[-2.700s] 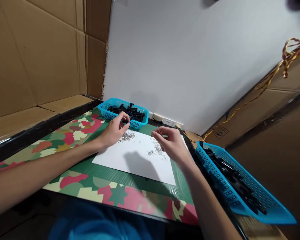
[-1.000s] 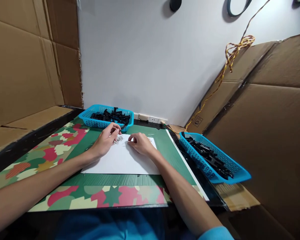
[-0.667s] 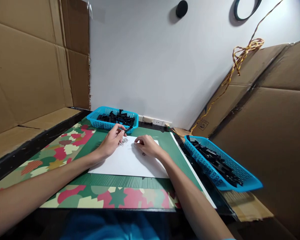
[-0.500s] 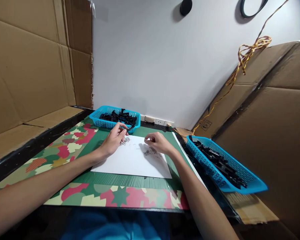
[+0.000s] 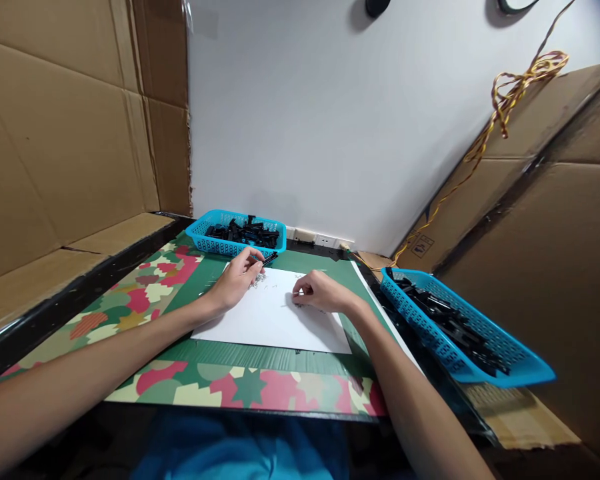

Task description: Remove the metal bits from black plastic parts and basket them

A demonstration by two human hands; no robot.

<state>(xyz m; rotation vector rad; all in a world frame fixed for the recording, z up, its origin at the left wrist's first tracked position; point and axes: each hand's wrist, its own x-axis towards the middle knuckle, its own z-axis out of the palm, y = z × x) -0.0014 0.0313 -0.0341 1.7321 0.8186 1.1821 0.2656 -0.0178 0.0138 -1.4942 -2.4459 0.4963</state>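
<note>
My left hand is closed on a small black plastic part, held over the far left side of a white sheet of paper. Beneath its fingers lies a pile of tiny metal pieces, too small to name. My right hand is lowered to the sheet with thumb and fingertips pinched together. It covers most of a second pile of tiny pieces, and what it pinches, if anything, is too small to make out.
A blue basket of black plastic parts stands at the back left. Another blue basket with similar parts is at the right. Cardboard walls flank the table, and a yellow twisted cable hangs at the right. Sockets line the back.
My right hand has come down onto the right pile, which was in plain view before. My left hand still holds the black part. The whole view has shifted slightly.
</note>
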